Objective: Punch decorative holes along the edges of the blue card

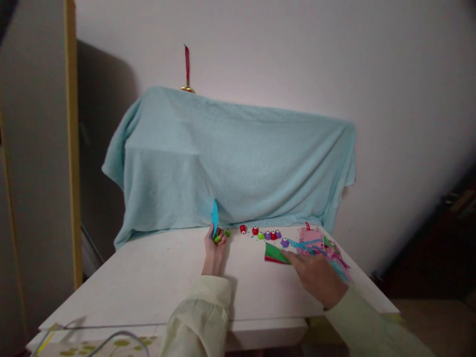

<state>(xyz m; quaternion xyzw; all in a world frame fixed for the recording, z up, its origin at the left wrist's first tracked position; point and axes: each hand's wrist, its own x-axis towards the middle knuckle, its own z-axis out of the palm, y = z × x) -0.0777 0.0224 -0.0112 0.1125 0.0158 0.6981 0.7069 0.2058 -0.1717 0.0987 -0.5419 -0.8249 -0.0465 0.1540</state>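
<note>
Punches (267, 234) left of paper scraps (323, 245)

No text, label, brand, number or sign can be read anywhere in this view. The small craft punches (266, 234) at the 5 o'clock side and the coloured paper pieces (316, 247) beside them are too small and blurred to show any writing.

A pale blue blanket (238, 163) drapes behind the white table (148, 282), red candle (187, 64) above.
</note>
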